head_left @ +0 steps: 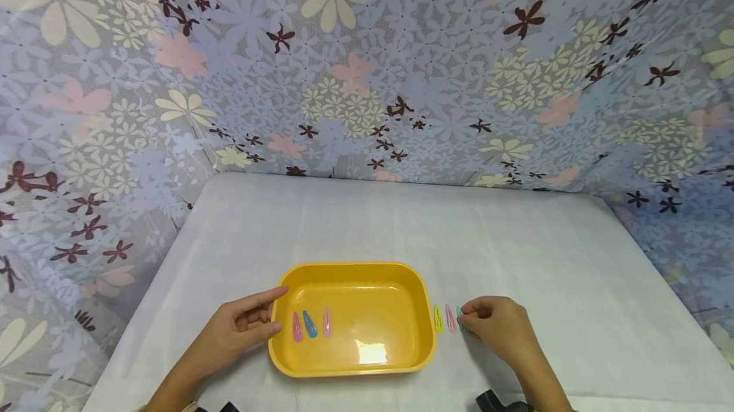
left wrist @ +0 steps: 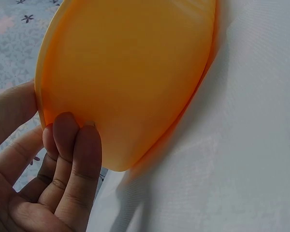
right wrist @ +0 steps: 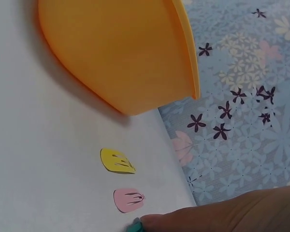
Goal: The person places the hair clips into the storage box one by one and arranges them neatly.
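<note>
A yellow tray (head_left: 367, 294) stands on the table, and my left hand (head_left: 237, 329) holds its left side, thumb and forefinger at the rim. In the left wrist view, the other fingers curl against the tray's outer wall (left wrist: 130, 77). Inside the tray lie a dark pink snap hair clip (head_left: 297, 327), a blue one (head_left: 310, 324) and a light pink one (head_left: 327, 322). To its right, my right hand (head_left: 499, 326) pinches a teal hair clip (right wrist: 135, 226), mostly hidden by the fingers. Beside it lie a pink clip (right wrist: 128, 200) and a yellow clip (right wrist: 117, 161).
White cloth (head_left: 355, 221) covers the table under the tray. Behind and at the sides hangs a blue flowered fabric (head_left: 424, 81). A black object (head_left: 492, 401) shows at the bottom edge near my right wrist.
</note>
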The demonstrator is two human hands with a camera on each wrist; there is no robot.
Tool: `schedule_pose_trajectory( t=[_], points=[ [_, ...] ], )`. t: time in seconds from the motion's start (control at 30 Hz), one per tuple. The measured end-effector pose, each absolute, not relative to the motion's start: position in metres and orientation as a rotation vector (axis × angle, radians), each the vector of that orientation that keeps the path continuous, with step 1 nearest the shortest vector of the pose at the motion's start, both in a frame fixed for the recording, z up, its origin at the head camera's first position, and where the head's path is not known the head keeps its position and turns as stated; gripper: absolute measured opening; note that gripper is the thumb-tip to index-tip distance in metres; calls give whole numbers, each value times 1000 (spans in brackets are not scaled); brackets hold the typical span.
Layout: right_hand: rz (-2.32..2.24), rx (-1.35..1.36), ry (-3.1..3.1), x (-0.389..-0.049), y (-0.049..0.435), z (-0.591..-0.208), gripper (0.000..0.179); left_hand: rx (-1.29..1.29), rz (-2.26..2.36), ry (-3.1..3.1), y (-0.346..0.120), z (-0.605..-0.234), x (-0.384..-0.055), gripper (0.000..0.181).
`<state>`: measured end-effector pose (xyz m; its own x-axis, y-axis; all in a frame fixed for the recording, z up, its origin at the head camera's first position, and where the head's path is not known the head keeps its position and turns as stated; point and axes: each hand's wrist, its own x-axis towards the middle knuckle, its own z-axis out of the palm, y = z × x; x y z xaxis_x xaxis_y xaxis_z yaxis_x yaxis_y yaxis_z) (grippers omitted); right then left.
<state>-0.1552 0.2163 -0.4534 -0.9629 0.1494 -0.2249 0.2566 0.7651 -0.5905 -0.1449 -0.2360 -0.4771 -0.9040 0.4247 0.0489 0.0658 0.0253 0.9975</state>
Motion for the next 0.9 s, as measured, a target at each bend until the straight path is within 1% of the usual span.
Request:
schedule_pose_trajectory(
  t=[0.9],
  points=[
    [-967,269,2805,-155,212,-447,9,493,1956,2047,-236,-476,-145,55]
  ],
)
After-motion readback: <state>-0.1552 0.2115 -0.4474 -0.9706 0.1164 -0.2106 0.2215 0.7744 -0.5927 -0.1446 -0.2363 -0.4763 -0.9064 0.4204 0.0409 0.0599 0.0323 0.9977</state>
